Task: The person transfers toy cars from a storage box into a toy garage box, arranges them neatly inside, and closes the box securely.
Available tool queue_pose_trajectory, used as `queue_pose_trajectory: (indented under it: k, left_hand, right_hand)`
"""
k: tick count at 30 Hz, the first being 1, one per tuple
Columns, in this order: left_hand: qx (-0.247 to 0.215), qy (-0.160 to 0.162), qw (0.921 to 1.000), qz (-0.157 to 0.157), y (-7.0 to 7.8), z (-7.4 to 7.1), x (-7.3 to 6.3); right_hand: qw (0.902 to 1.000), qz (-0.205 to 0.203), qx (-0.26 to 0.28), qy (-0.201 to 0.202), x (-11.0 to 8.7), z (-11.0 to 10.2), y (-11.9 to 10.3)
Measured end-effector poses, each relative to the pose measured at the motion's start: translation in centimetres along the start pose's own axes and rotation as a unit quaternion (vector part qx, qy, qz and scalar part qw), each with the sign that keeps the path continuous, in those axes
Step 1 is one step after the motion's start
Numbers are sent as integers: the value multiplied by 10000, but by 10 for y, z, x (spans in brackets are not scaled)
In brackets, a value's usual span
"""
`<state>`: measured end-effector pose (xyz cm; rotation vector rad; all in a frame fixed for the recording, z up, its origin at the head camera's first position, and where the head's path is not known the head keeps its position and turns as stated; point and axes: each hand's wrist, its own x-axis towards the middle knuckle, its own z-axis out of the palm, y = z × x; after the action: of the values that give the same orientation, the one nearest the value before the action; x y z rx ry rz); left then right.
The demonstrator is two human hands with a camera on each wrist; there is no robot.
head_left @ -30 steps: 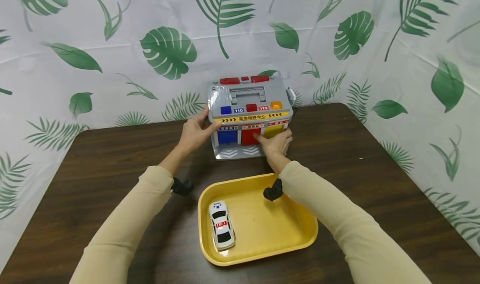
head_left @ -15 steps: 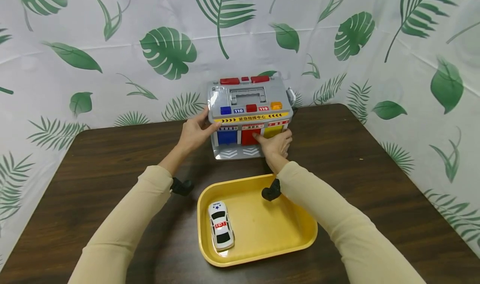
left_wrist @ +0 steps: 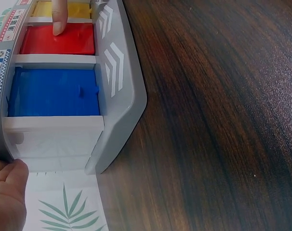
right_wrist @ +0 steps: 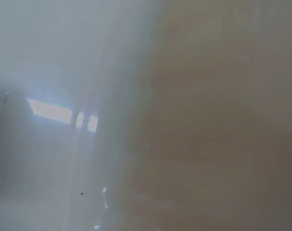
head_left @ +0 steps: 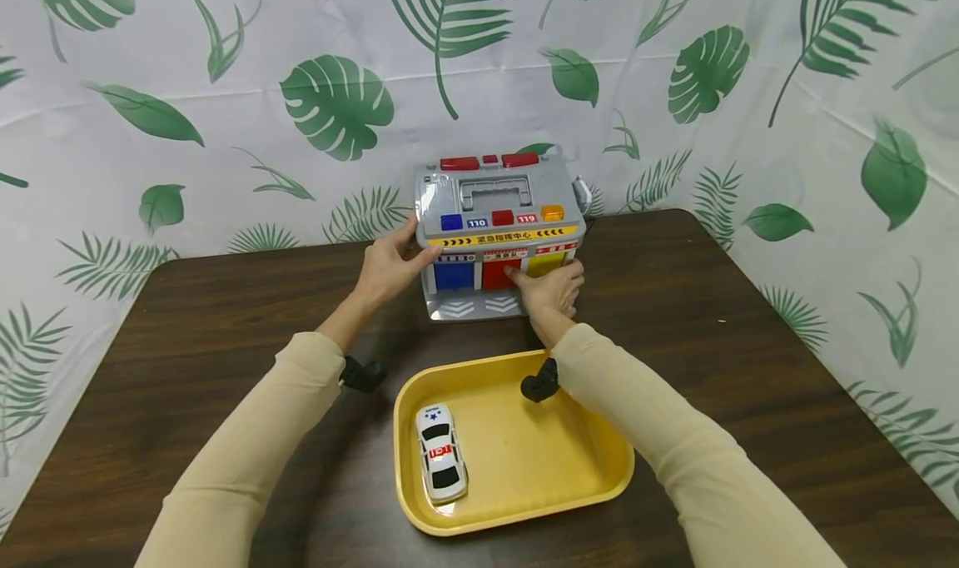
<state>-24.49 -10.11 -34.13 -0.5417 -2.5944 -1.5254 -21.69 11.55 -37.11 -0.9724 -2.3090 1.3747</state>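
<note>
The left hand (head_left: 385,268) held the toy station (head_left: 500,236) at its left edge on the table (head_left: 232,310), likely steadying it. The right hand (head_left: 553,289) gripped its right side, thumb on the red door (head_left: 494,278), other fingers poorly seen.

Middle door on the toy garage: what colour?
The middle door is red, clearest in the left wrist view.

Right wrist view blurred — yellow door (head_left: 545,262) partly hidden behind the right hand (head_left: 550,291).
</note>
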Motion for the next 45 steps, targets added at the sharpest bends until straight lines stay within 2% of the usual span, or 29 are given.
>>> queue_pose_trajectory:
  k: [16, 23, 30, 45]
  left_hand:
    - [183, 64, 9998, -13, -1, 3, -3]
    - [78, 166, 9998, 83, -2, 2, -4]
    - [192, 384, 9990, 96, -2, 4, -2]
    - [73, 460, 9988, 139, 1, 6, 0]
  right_hand:
    - [9999, 113, -85, 91, 1, 3, 4]
    - [9999, 92, -103, 95, 0, 5, 3]
    - [9998, 129, -121, 99, 0, 6, 4]
    - [9997, 130, -123, 161, 4, 5, 2]
